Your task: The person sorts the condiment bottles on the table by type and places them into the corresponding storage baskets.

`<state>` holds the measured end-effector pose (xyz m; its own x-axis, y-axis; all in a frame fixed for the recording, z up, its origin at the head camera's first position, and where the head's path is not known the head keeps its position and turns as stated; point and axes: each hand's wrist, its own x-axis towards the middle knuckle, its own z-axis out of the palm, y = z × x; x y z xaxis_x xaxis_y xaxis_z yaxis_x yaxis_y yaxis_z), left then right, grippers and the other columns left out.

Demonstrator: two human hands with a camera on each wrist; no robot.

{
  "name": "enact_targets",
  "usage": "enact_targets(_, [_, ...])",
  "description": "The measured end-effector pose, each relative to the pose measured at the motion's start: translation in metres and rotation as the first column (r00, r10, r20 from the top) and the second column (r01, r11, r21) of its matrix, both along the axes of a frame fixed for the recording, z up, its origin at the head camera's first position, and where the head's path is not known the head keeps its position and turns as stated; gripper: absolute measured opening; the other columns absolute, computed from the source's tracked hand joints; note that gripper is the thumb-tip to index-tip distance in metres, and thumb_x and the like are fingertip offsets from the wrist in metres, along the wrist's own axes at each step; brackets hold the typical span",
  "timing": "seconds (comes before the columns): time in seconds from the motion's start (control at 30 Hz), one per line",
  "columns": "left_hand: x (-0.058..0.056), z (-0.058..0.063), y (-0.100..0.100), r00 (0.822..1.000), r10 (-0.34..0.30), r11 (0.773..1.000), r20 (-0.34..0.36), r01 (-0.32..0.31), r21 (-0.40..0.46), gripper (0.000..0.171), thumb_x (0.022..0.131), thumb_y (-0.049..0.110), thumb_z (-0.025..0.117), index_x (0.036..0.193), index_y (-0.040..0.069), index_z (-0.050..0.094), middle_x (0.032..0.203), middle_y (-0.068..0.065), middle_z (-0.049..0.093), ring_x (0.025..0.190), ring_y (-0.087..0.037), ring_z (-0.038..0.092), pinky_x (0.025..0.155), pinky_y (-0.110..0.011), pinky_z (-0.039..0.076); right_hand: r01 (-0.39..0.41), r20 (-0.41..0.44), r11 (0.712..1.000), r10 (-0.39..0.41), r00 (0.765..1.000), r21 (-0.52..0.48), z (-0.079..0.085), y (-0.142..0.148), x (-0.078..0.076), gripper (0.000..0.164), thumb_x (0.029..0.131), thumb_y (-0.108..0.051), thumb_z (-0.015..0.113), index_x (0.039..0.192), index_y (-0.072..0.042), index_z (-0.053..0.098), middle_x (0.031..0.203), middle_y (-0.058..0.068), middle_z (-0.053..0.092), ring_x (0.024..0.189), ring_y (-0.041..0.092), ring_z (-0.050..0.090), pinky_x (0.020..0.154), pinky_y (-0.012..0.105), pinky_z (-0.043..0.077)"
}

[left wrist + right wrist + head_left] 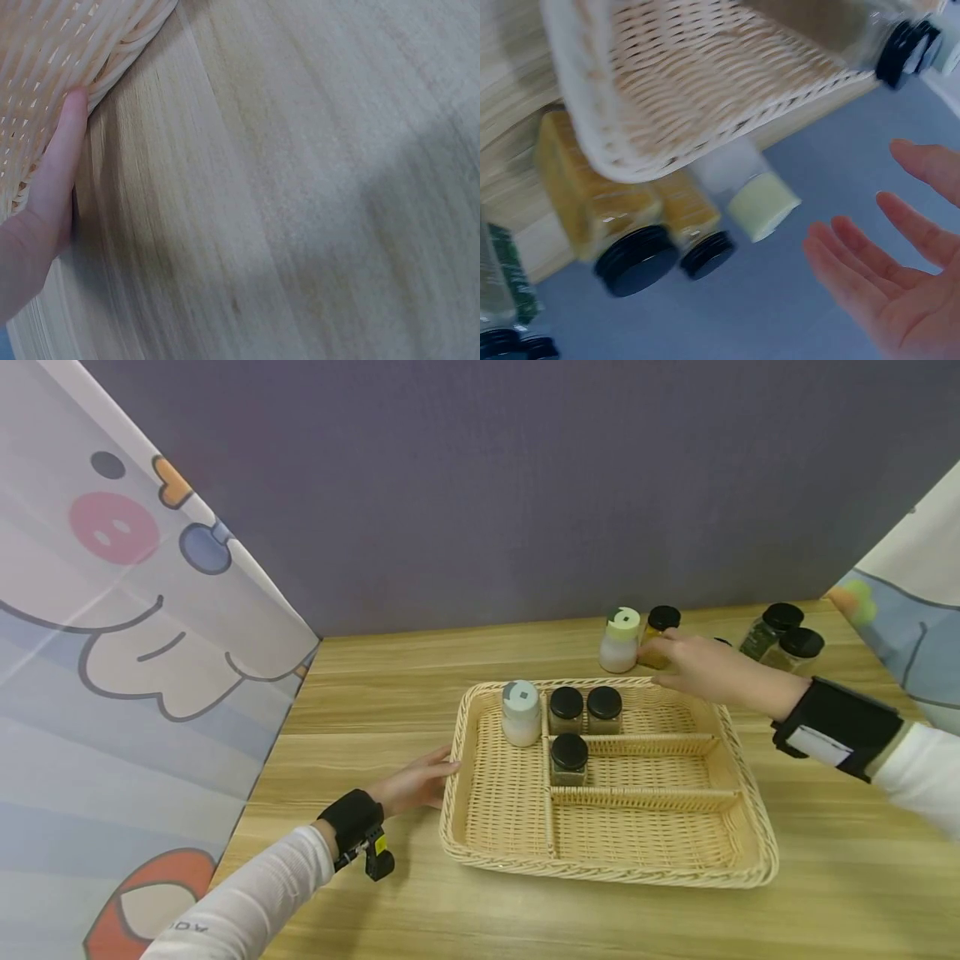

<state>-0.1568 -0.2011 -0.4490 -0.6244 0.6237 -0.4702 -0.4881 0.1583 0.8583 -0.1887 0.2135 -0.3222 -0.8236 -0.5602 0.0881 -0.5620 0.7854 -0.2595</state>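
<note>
The head view looks forward and down over a wicker basket (637,835). Each wrist view, much closer, shows part of its rim.

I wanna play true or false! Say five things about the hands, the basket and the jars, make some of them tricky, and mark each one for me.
1. The left hand touches the basket. True.
2. The right hand grips a jar. False: the right wrist view shows it holding nothing.
3. Two black-lidded jars stand in the back right compartment. True.
4. The pale-lidded jar in the basket stands in the front right compartment. False: it stands in the left compartment.
5. Every jar is inside the basket. False: some are outside it, such as the jar with the yellowish lid.
</note>
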Motion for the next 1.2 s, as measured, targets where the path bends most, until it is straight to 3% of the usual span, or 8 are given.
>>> enact_targets(0.27, [0.0, 0.0, 0.0, 1.0, -0.001, 1.0, 0.001, 0.001, 0.007, 0.056, 0.096, 0.023, 0.036, 0.143, 0.021, 0.007, 0.142, -0.018, 0.024, 0.125, -0.035, 0.03, 0.088, -0.052, 0.039, 0.124, 0.089, 0.991, -0.128, 0.988, 0.05, -0.002, 0.021, -0.016, 0.046, 0.081, -0.013, 0.063, 0.118, 0.009, 0.047, 0.112, 0.032, 0.049, 0.085, 0.039, 0.057, 0.069, 0.046, 0.046])
enact_targets(0.5, [-0.001, -0.002, 0.0, 1.0, 0.002, 1.0, 0.0, -0.002, 0.016, 0.055, 0.096, 0.023, 0.036, 0.143, 0.022, 0.007, 0.142, -0.018, 0.024, 0.125, -0.035, 0.03, 0.088, -0.053, 0.039, 0.173, 0.102, 0.98, -0.183, 0.978, 0.093, -0.008, 0.039, -0.026, 0.043, 0.08, -0.009, 0.062, 0.116, 0.009, 0.049, 0.114, 0.034, 0.045, 0.092, 0.045, 0.051, 0.072, 0.049, 0.044])
enact_targets(1.0, [0.0, -0.002, 0.0, 1.0, -0.002, 1.0, -0.008, 0.002, 0.009, 0.056, 0.096, 0.024, 0.037, 0.143, 0.021, 0.008, 0.141, -0.018, 0.025, 0.124, -0.035, 0.033, 0.087, -0.052, 0.04, 0.235, 0.153, 0.964, -0.252, 0.956, 0.123, -0.028, 0.061, -0.039, 0.044, 0.081, -0.011, 0.062, 0.116, 0.012, 0.047, 0.114, 0.036, 0.043, 0.101, 0.05, 0.042, 0.079, 0.056, 0.039])
enact_targets(1.2, [0.001, -0.001, 0.0, 1.0, -0.002, 1.0, -0.007, 0.002, 0.006, 0.057, 0.095, 0.025, 0.038, 0.143, 0.02, 0.008, 0.141, -0.018, 0.025, 0.124, -0.035, 0.032, 0.088, -0.052, 0.04, 0.23, 0.163, 0.967, -0.246, 0.955, 0.114, -0.035, 0.067, -0.044, 0.044, 0.079, -0.009, 0.063, 0.113, 0.013, 0.047, 0.11, 0.036, 0.047, 0.097, 0.05, 0.045, 0.075, 0.054, 0.042])
